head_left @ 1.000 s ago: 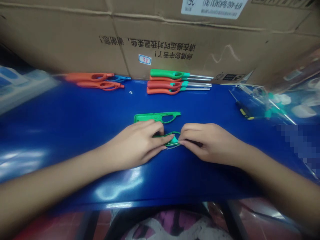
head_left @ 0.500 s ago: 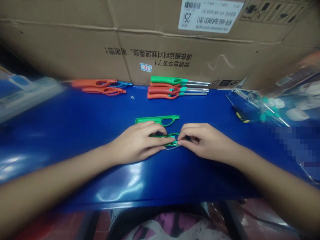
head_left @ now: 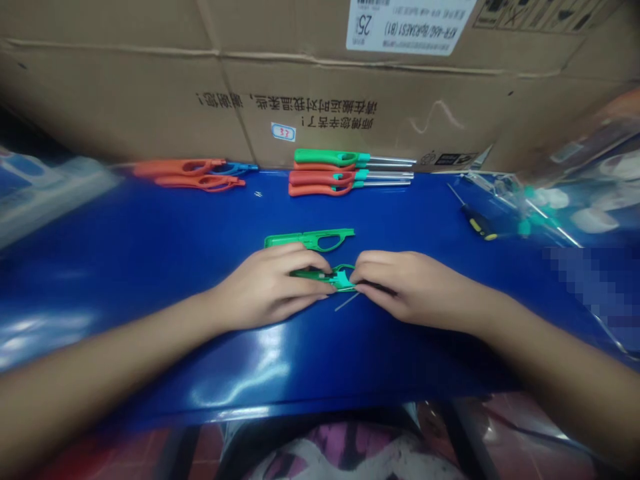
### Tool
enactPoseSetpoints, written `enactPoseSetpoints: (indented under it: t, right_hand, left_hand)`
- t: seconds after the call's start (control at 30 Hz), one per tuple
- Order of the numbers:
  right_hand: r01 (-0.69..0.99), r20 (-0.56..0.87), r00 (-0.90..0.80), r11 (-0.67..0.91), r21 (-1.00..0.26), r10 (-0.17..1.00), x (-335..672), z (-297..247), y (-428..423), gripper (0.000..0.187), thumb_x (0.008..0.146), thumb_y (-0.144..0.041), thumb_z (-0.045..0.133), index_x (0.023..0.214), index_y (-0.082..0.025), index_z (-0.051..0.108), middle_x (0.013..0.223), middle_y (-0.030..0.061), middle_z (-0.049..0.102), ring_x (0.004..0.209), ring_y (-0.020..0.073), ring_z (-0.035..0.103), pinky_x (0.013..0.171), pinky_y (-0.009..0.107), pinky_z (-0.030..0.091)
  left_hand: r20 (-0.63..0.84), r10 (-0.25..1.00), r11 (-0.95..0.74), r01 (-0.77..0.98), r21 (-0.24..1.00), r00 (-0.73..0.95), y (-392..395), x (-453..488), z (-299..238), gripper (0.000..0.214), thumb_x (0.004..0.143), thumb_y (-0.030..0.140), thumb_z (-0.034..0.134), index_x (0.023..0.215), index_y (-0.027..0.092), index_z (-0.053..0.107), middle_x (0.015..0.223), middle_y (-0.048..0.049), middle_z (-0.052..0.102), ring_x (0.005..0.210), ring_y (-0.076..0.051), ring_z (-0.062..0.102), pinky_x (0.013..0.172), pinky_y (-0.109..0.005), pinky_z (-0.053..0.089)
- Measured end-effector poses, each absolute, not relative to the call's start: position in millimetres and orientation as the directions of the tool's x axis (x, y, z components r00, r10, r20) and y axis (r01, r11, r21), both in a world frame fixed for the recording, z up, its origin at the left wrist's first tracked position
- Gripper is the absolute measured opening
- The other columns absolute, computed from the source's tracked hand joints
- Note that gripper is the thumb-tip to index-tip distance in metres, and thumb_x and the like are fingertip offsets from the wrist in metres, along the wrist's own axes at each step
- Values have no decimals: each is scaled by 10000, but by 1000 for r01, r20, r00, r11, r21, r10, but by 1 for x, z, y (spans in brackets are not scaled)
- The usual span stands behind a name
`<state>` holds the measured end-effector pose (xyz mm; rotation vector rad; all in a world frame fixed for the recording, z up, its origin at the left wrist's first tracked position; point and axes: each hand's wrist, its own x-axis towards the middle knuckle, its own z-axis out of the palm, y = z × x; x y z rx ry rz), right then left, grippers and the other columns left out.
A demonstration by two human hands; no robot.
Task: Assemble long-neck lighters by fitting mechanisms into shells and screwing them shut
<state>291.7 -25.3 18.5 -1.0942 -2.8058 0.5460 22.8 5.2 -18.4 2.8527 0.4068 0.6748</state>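
My left hand (head_left: pixel 277 283) is closed around a green lighter handle shell (head_left: pixel 313 274) lying on the table. A teal trigger piece (head_left: pixel 343 279) sits inside it. At the shell's front end my right hand (head_left: pixel 400 283) is closed in a pinch, with its fingertips at a thin wire or tube (head_left: pixel 347 302). That thin piece sticks out below the shell towards me. Just beyond my hands lies the other green shell half (head_left: pixel 310 239), its hollow side up. My fingers hide much of the held shell and what exactly the right fingertips grip.
Assembled lighters (head_left: pixel 327 180) are stacked against the cardboard box (head_left: pixel 150 87). Orange handle shells (head_left: pixel 187 175) lie at the back left, with small springs (head_left: pixel 258 194) nearby. A screwdriver (head_left: pixel 475 220) and bagged parts (head_left: pixel 550 207) are on the right. A clear plastic container (head_left: pixel 55 193) stands at left.
My left index finger has drawn back from the teal trigger piece, leaving more of it showing. The thin wire or tube now slants more steeply towards me. The view has shifted slightly.
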Motion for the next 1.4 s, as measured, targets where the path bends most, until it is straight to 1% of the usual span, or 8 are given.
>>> enactPoseSetpoints:
  t: [0.23, 0.4, 0.6, 0.8, 1.0, 1.2, 1.27, 1.4]
  right_hand:
    - [647, -81, -740, 675, -355, 667, 294, 21, -28, 191, 1010, -216, 462, 1063, -188, 643, 1038, 41, 625, 897, 173, 622, 746, 301, 461]
    - [652, -60, -730, 668, -358, 680, 294, 20, -30, 183, 1005, -221, 467, 1128, -187, 598, 1130, 61, 596, 906, 178, 613, 736, 303, 465]
    - [646, -53, -728, 658, -386, 684, 294, 21, -29, 161, 999, -228, 472, 1106, -185, 584, 1109, 57, 577, 869, 165, 591, 728, 299, 460]
    - [623, 28, -723, 668, -408, 691, 300, 21, -26, 90, 958, -177, 520, 973, -186, 608, 1004, 34, 579, 822, 141, 563, 716, 280, 443]
    - [584, 49, -748, 691, -426, 662, 302, 20, -23, 134, 955, -164, 525, 889, -176, 642, 937, 31, 608, 802, 135, 563, 709, 276, 438]
    - [546, 98, -755, 705, -453, 648, 302, 22, -23, 152, 964, -191, 524, 886, -179, 654, 922, 28, 630, 810, 129, 587, 724, 268, 450]
    - [574, 137, -723, 700, -426, 677, 305, 21, -19, 153, 964, -216, 529, 900, -186, 665, 935, 25, 644, 807, 128, 601, 717, 265, 452]
    - [759, 240, -546, 595, -264, 803, 321, 22, 0, 160, 947, -258, 545, 926, -207, 695, 970, 28, 682, 828, 158, 636, 727, 284, 467]
  left_hand:
    - [422, 327, -931, 212, 297, 846, 5, 24, -17, 225, 965, 213, 619, 1158, 247, 730, 1191, -84, 675, 1049, -214, 629, 900, -367, 520]
    - [391, 391, -895, 246, 371, 833, 4, 27, -16, 218, 975, 223, 607, 1155, 242, 729, 1186, -80, 677, 1065, -210, 628, 928, -371, 507]
    - [356, 431, -868, 275, 413, 829, 4, 29, -15, 196, 973, 237, 617, 1126, 237, 739, 1183, -69, 678, 1068, -205, 632, 939, -368, 501]
    - [409, 338, -936, 257, 242, 847, 5, 26, -18, 224, 971, 226, 614, 1170, 217, 717, 1183, -49, 729, 1046, -206, 671, 909, -355, 551]
    - [496, 251, -965, 256, 60, 831, 4, 23, -16, 216, 962, 246, 640, 1155, 185, 714, 1170, -17, 764, 1007, -203, 729, 896, -331, 601]
    - [464, 205, -964, 260, -58, 862, -1, 25, -4, 230, 1024, 238, 523, 1071, 178, 740, 1130, -5, 777, 943, -212, 753, 779, -336, 625]
    - [448, 220, -956, 283, -77, 866, -3, 26, -2, 262, 1037, 238, 488, 1070, 171, 739, 1119, -13, 780, 934, -222, 754, 760, -349, 624]
    - [394, 257, -947, 312, -80, 882, -6, 26, -3, 263, 1023, 206, 495, 1178, 150, 700, 1153, -51, 769, 1009, -249, 736, 812, -377, 618]
